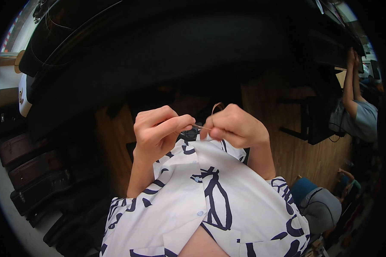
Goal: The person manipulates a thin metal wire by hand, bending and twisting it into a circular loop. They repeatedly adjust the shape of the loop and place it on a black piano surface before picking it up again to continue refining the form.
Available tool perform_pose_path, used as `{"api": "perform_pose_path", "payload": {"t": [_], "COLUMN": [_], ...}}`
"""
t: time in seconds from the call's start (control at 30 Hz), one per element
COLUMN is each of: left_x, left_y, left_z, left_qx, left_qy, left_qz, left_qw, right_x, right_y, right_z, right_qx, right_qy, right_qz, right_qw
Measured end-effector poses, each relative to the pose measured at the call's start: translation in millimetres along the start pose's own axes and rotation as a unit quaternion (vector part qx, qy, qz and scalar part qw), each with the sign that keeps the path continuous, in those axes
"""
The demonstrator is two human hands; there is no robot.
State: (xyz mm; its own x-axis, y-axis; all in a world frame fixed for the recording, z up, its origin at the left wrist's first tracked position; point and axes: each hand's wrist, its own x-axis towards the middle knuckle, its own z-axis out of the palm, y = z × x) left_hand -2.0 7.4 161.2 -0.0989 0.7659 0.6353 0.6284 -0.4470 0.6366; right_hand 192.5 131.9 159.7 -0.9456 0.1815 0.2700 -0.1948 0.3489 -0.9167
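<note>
In front of my chest, a thin brownish strand (204,127) runs between my two hands, a short piece of it stretched across the gap. My left hand (158,130) pinches one end between thumb and forefinger. The fingers of my right hand (239,127) are curled closed on the strand from the other side. Above the right fingers, a narrow brown loop (218,105) bows upward, apparently part of the same strand. Where the strand passes inside each hand is hidden by the fingers.
A large black surface (171,47) spans the area beyond my hands. Dark cases (36,169) are lined up at the left. At the right are a black piece of furniture (324,122), wooden flooring (315,160), one person with raised arms (354,113) and another person (324,210) lower down.
</note>
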Motion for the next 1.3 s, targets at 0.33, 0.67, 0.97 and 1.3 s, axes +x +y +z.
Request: {"api": "perform_pose_path", "payload": {"t": [0.33,0.67,0.97,1.3], "left_x": [-6,-9,-10,0], "left_y": [3,7,11,17], "left_z": [35,51,37,35], "left_qx": [-0.052,-0.002,-0.032,0.078], "left_qy": [0.008,-0.116,-0.14,-0.12], "left_qz": [-0.057,-0.067,-0.173,-0.135], "left_qw": [0.997,0.991,0.974,0.98], "right_x": [5,0,20,22], "right_y": [-18,6,-6,7], "right_z": [9,27,28,23], "right_qx": [0.206,0.046,0.105,-0.13], "right_qy": [-0.03,0.148,0.232,0.276], "right_qz": [-0.068,-0.099,-0.076,-0.049], "right_qw": [0.976,0.983,0.964,0.951]}}
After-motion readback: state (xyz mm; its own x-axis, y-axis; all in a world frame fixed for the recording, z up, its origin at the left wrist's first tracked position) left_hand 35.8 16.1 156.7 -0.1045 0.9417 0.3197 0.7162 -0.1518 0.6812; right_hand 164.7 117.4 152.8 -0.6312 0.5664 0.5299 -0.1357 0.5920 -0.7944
